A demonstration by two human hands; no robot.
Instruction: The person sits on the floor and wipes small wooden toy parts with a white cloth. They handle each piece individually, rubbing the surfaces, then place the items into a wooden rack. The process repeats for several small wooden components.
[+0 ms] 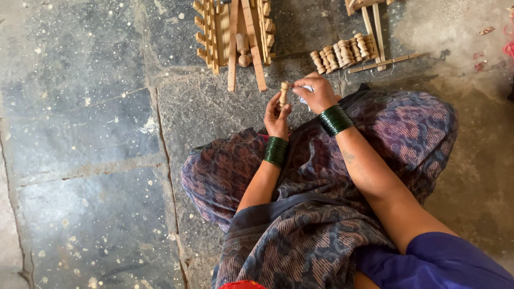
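Note:
My left hand (pixel 276 119) holds a small turned wooden peg (pixel 284 93) upright between thumb and fingers. My right hand (pixel 318 92) is right beside it, fingers closed on a small pale scrap, maybe paper or cloth (pixel 305 100), with fingertips close to the peg's top. Both wrists carry stacks of green bangles. I sit on the stone floor with patterned purple cloth over my knees (pixel 375 134).
A row of several turned wooden pegs (pixel 342 53) lies on the floor ahead of my right hand. A slatted wooden frame (pixel 235 35) with pegs lies ahead at centre. Thin wooden sticks (pixel 388 61) lie at upper right. Grey stone slabs (pixel 80 134) spread to the left.

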